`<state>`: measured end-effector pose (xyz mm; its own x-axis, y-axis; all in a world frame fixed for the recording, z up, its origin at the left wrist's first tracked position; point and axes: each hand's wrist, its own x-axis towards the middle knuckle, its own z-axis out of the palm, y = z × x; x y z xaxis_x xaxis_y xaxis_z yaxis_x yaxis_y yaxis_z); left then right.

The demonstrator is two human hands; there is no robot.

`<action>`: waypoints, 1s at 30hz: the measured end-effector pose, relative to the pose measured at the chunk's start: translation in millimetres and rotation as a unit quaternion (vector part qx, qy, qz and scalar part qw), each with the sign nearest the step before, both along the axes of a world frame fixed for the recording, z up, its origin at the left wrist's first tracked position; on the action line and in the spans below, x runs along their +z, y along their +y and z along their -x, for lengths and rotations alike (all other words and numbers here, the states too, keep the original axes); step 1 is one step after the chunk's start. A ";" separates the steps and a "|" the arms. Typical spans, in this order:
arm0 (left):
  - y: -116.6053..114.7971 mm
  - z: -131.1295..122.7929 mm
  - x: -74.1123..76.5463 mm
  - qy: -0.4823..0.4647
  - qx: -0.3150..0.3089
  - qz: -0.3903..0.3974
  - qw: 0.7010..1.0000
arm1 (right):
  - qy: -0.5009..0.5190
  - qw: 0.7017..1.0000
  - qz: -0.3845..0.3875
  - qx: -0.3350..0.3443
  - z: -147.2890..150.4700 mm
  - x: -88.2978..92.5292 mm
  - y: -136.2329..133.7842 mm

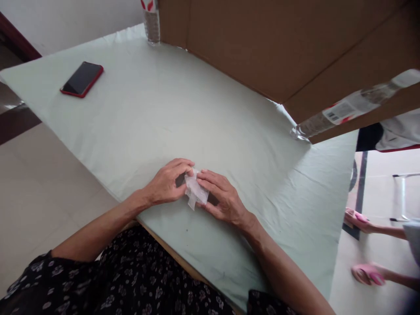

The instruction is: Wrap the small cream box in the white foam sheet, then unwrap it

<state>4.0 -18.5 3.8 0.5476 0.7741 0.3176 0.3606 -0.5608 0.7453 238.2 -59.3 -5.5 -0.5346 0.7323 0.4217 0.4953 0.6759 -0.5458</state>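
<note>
A small piece of clear crinkled plastic wrap [194,191] lies between both hands just above the table's near edge. My left hand [167,181] has its fingers curled and pinches the wrap's left side. My right hand [220,197] has its fingertips pressed on the wrap's right side. Something dark shows under the left fingers, but I cannot make it out. Both hands rest on the pale green cloth [170,118] that covers the table.
A red-cased phone [82,79] lies at the far left of the table. A big cardboard box [278,43] stands at the back right, with a clear bottle [152,22] beside it and another bottle [348,109] leaning at the right. Another person's feet in pink slippers [364,245] are on the floor at right.
</note>
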 end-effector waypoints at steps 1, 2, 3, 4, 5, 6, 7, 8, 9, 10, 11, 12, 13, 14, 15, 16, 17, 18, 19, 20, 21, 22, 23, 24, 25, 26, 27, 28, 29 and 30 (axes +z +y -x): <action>-1.4 5.3 0.1 0.005 -0.023 -0.006 1.000 | -0.009 1.000 -0.014 0.003 0.0 -4.4 -1.0; -2.7 10.0 -0.5 0.011 -0.044 -0.012 0.999 | -0.013 1.000 -0.026 0.003 0.3 -8.7 -1.5; -3.8 13.7 -1.7 0.021 -0.061 -0.021 0.998 | -0.012 0.999 -0.037 0.001 0.9 -12.6 -1.2; -4.3 16.1 -3.5 0.030 -0.073 -0.032 0.996 | -0.004 0.999 -0.048 -0.004 1.6 -15.8 -0.2; -4.3 16.9 -5.5 0.036 -0.076 -0.043 0.996 | 0.007 0.998 -0.057 -0.010 2.3 -18.1 1.6; -3.4 16.2 -7.3 0.036 -0.073 -0.053 0.995 | 0.022 0.998 -0.059 -0.016 2.8 -19.3 4.2; -1.7 14.2 -8.7 0.031 -0.064 -0.057 0.996 | 0.038 0.998 -0.050 -0.024 3.3 -19.2 7.4; 0.7 11.2 -9.2 0.019 -0.050 -0.052 0.997 | 0.057 0.997 -0.030 -0.036 3.7 -17.7 11.0; 3.6 7.6 -8.7 0.006 -0.033 -0.036 0.999 | 0.078 0.996 0.004 -0.049 4.1 -15.2 14.9; 6.9 3.8 -7.2 -0.005 -0.011 -0.004 1.000 | 0.100 0.991 0.053 -0.065 4.6 -11.8 18.7; 10.3 0.1 -4.9 -0.010 0.013 0.044 0.999 | 0.122 0.983 0.115 -0.080 5.3 -7.8 22.2; 13.5 -3.1 -2.3 -0.010 0.032 0.104 0.994 | 0.143 0.968 0.183 -0.093 6.1 -3.8 25.2; 16.3 -5.8 0.3 -0.011 0.042 0.168 0.985 | 0.163 0.949 0.249 -0.101 7.2 -0.1 27.7; 18.3 -7.9 2.3 -0.017 0.045 0.227 0.973 | 0.179 0.929 0.307 -0.104 8.3 3.0 29.7; 19.6 -9.5 3.7 -0.028 0.047 0.273 0.961 | 0.189 0.911 0.351 -0.106 9.5 5.4 31.3; 19.9 -10.6 4.2 -0.042 0.054 0.299 0.952 | 0.196 0.898 0.377 -0.113 10.6 6.9 32.7; 19.3 -11.5 4.0 -0.055 0.073 0.303 0.949 | 0.198 0.893 0.385 -0.124 11.5 7.8 33.8; 17.9 -12.0 3.4 -0.065 0.105 0.289 0.949 | 0.196 0.892 0.383 -0.138 12.1 8.0 34.9; 15.7 -12.4 2.6 -0.071 0.143 0.262 0.952 | 0.192 0.893 0.378 -0.153 12.6 7.8 36.0; 13.2 -12.6 2.0 -0.074 0.176 0.230 0.954 | 0.187 0.894 0.372 -0.165 12.9 7.3 37.2; 10.6 -12.8 1.7 -0.075 0.196 0.199 0.957 | 0.185 0.895 0.367 -0.173 13.1 6.6 38.3; 8.4 -13.1 1.7 -0.075 0.202 0.172 0.961 | 0.184 0.896 0.363 -0.177 13.2 5.7 39.4; 6.7 -13.3 2.1 -0.072 0.198 0.153 0.966 | 0.186 0.897 0.359 -0.178 13.4 4.6 40.4; 5.8 -13.6 2.7 -0.066 0.186 0.142 0.970 | 0.190 0.898 0.354 -0.180 13.6 3.3 41.2; 5.7 -14.0 3.3 -0.059 0.172 0.140 0.973 | 0.196 0.900 0.344 -0.182 13.8 1.8 41.9; 6.5 -14.5 3.7 -0.054 0.160 0.146 0.975 | 0.199 0.903 0.331 -0.187 14.0 0.1 42.3; 8.0 -14.9 3.9 -0.052 0.151 0.159 0.974 | 0.198 0.909 0.311 -0.195 14.0 -1.6 42.5; 9.8 -15.4 3.9 -0.053 0.143 0.176 0.972 | 0.191 0.916 0.285 -0.209 13.9 -3.3 42.4; 11.7 -15.9 3.7 -0.055 0.136 0.194 0.970 | 0.176 0.924 0.250 -0.229 13.7 -4.9 42.0; 13.5 -16.2 3.3 -0.056 0.131 0.207 0.968 | 0.156 0.932 0.206 -0.253 13.3 -6.2 41.5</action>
